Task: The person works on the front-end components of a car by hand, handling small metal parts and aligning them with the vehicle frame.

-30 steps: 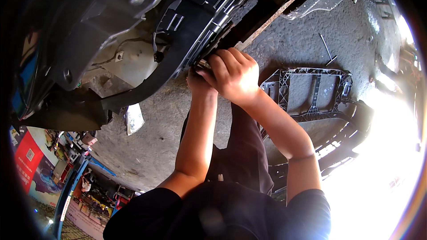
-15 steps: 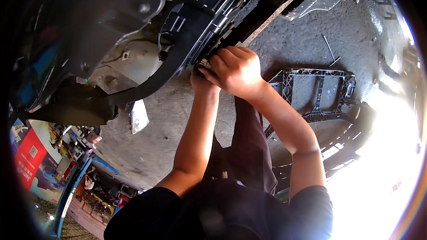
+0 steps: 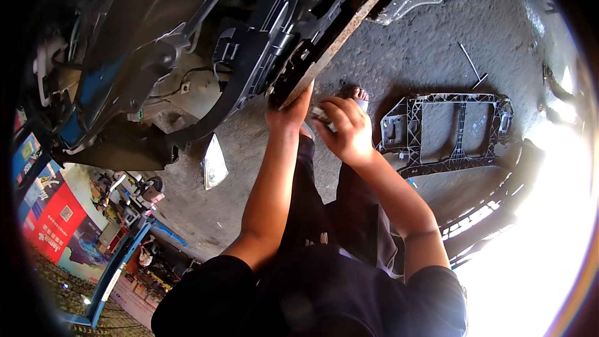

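A long, rust-edged metal bar (image 3: 334,50) slants up and to the right beside the dark vehicle body. My left hand (image 3: 290,114) is against its lower end, with its fingers hidden by the bar. Just to the right, my right hand (image 3: 345,126) is closed in a pinch, apart from the bar. A small silvery piece (image 3: 319,114) shows at its fingertips; its kind is too small to make out. Left of the bar, a curved black plastic trim (image 3: 218,103) runs along the vehicle's underside.
On the concrete floor to the right lies a black lattice frame (image 3: 460,128), with a T-shaped bar tool (image 3: 471,65) above it. White paper (image 3: 215,163) lies left of my legs. A blue metal frame (image 3: 118,262) stands at lower left near clutter and a red banner (image 3: 56,218).
My right hand has come away from the bar's end and moved right and down. My left hand stays at the bar. The whole view has shifted a little.
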Tool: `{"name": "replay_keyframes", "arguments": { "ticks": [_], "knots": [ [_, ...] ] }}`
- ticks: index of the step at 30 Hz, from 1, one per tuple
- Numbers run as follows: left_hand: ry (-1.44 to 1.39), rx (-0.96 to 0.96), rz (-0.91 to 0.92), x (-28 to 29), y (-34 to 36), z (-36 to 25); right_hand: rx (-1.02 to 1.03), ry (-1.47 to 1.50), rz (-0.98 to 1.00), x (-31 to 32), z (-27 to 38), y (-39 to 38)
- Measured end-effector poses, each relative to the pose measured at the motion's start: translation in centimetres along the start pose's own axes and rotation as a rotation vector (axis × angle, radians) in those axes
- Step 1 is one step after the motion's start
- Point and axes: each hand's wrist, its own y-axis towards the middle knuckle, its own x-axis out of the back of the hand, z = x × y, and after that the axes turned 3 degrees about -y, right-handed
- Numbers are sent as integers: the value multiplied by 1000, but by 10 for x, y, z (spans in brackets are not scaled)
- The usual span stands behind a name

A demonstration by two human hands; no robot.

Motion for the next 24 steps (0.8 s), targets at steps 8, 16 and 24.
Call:
{"name": "replay_keyframes", "arguments": {
  "ticks": [8, 16, 24],
  "knots": [
    [292, -94, -640, 32, -71, -39, -1205, 260, -226, 54, -34, -127],
    [1018, 400, -208, 12, -142, -17, -813, 141, -87, 26, 63, -84],
    [1053, 446, -38, -27, -163, -29, -446, -74, -267, -12, 195, -92]
  ]
}}
